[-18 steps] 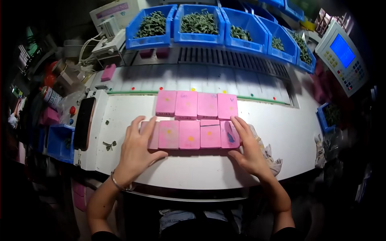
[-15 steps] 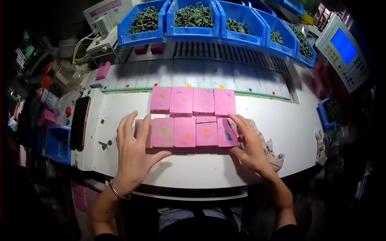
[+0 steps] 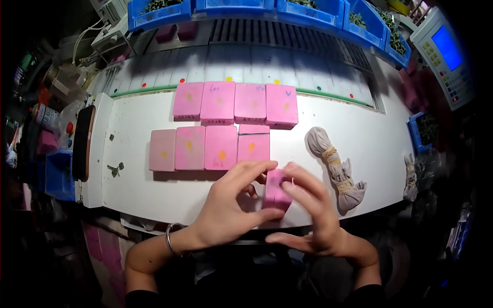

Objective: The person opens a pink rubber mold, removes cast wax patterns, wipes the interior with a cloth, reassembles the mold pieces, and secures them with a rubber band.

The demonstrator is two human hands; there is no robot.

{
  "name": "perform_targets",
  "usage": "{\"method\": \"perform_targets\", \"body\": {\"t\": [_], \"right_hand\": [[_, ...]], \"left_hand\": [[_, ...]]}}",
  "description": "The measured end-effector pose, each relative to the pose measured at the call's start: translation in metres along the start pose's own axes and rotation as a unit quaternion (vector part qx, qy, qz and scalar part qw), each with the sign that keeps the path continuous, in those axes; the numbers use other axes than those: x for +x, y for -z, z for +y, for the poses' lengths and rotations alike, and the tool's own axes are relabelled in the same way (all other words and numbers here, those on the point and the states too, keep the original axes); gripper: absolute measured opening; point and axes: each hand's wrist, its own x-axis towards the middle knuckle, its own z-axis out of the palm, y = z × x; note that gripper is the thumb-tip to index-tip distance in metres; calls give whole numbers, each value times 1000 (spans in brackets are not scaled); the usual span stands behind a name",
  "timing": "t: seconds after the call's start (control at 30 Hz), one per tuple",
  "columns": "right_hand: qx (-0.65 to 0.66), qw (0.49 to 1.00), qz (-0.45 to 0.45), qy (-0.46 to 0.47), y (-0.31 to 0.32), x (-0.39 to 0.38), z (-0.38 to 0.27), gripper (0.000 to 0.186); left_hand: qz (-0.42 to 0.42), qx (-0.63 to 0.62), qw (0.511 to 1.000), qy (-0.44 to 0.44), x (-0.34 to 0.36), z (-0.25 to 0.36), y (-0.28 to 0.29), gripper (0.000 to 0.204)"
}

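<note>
Pinching pink box (image 3: pixel 277 189), both hands (image 3: pixel 231 210) (image 3: pixel 313 215) grip closed.

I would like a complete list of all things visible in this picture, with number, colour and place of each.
pink boxes flat on table: eight, pink; four in a far row, four in a near row, one near-row box seems to lie over another
held pink box: one, pink; on edge at the near table edge, between both hands
table: one, white; centre
cloth bundle: one, grey, tied with bands; right of the boxes
blue bins: several, blue, with dark green pieces; far edge
control panel: one, pale with blue screen; upper right
bracelet: one, silver; left wrist
left hand: grips the held box
right hand: grips the held box
</note>
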Motion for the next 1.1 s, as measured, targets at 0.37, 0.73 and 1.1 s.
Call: {"method": "perform_targets", "body": {"t": [0.37, 0.73, 1.1], "right_hand": [[242, 891, -159, -351, -10, 2, 30, 50], [370, 781, -225, -450, 10, 2, 32, 38], [-2, 999, -13, 34, -11, 2, 16, 50]], "left_hand": [[14, 218, 961, -169, -10, -11, -3, 64], [-14, 120, 987, -109, -12, -21, 2, 60], [31, -174, 984, -22, -31, -35, 2, 63]]}}
